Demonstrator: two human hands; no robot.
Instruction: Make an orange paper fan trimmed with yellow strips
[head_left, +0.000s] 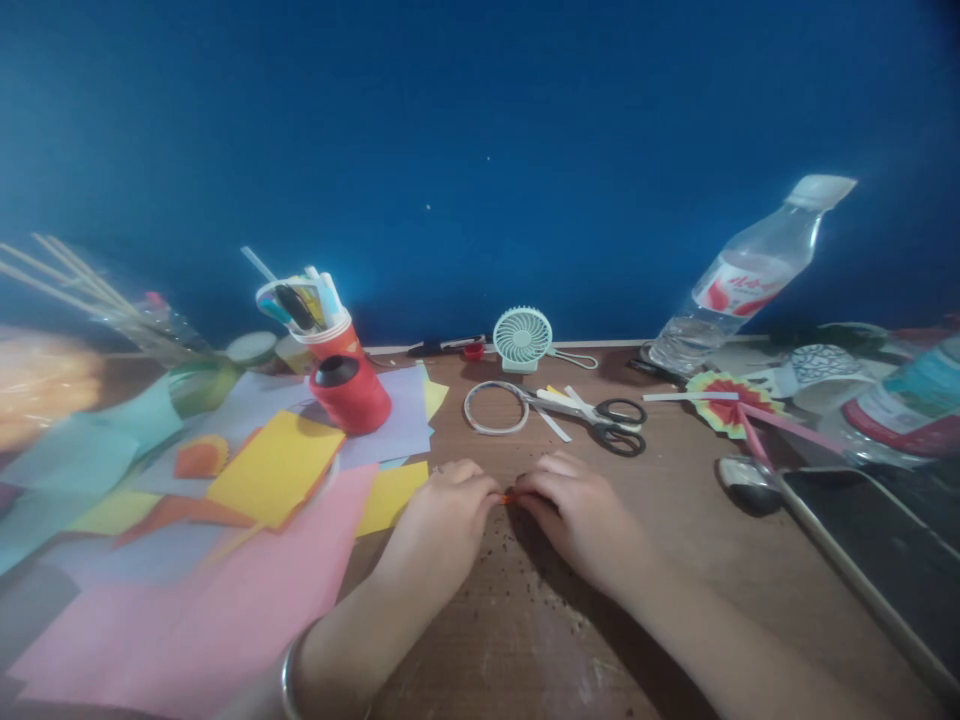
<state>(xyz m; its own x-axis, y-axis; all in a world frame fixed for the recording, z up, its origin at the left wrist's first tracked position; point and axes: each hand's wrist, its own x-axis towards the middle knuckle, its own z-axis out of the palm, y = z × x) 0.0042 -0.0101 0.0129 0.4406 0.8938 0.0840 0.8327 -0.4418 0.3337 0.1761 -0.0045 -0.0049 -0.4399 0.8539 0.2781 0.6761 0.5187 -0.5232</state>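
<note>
My left hand [452, 508] and my right hand [576, 508] meet low over the table, fingertips nearly touching. Both pinch a small orange piece [507, 498], perhaps folded paper; most of it is hidden by the fingers. Just beyond the hands lie scissors [592, 412] with black handles, white paper strips [553, 425] and a clear tape ring [496, 408]. To the left of my left hand is a yellow paper sheet [391, 497]. A silver bangle circles my left wrist.
Coloured papers [225, 620] cover the left side, with a red thread cone [350, 395] and a pen cup [322, 325] behind. A small fan [522, 338] stands at the back. On the right are a water bottle [742, 280], a pleated paper flower [724, 403] and a phone [870, 530].
</note>
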